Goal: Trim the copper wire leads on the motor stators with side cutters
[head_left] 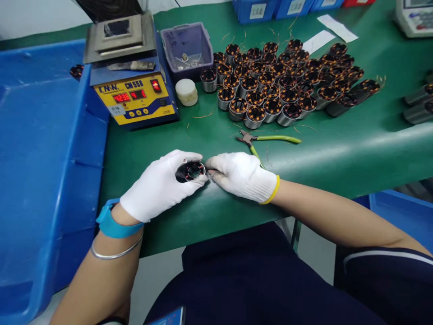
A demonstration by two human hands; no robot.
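— Green and glossy, the table [345, 158] is bounded on the left by a large blue tub [30, 171]. Where is the small dark cylinder [186, 173] held?

— Near the table's front edge, within the left hand [158, 187]. It is ringed by the curved thumb and fingers, and its open end is left uncovered.

— And its long axis?

— It appears to be pointed from the left palm toward the right hand [240, 176], with the open end turned rightward and somewhat upward. Whether the table is touched by it cannot be told.

— How is the right hand set?

— Just beside the open rim, with thumb and fingertips drawn together. Whether anything fine is pinched there cannot be made out. From this placing, the rim is judged to be most easily reached from the right.

— What room is left?

— Behind the right hand, the way is partly crossed by green-handled cutters [249, 138], and one handle is partly hidden by the glove. Farther back, passage is blocked by crowded wound cylinders [270, 92] and, at the left, a yellow-fronted unit [135, 106]. Open surface is offered right of the cutters.
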